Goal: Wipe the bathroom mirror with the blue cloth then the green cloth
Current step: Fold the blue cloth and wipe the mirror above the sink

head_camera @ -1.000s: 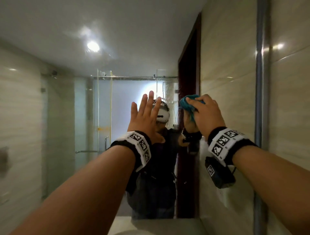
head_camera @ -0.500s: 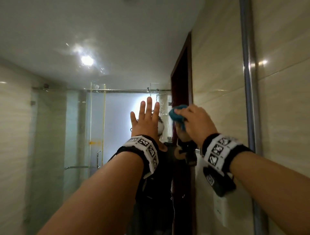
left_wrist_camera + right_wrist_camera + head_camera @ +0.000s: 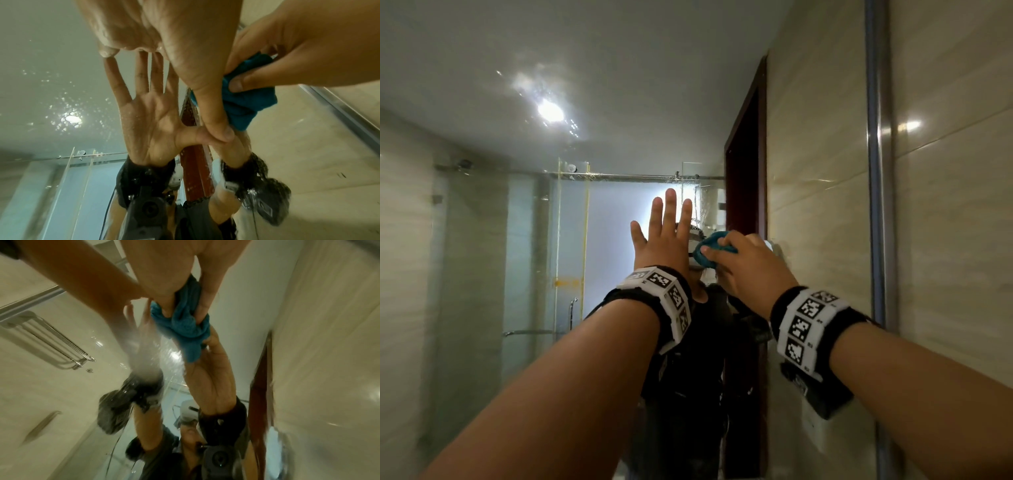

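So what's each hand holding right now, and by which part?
The right hand grips the bunched blue cloth around its middle, pressing it to the mirror. The left hand holds nothing; its fingers are spread flat on the glass.

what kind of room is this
Most likely a home or hotel bathroom. The wall mirror reflects a glass shower door on a top rail, the walls are tiled in glossy beige, and a chrome towel rack shows in the right wrist view.
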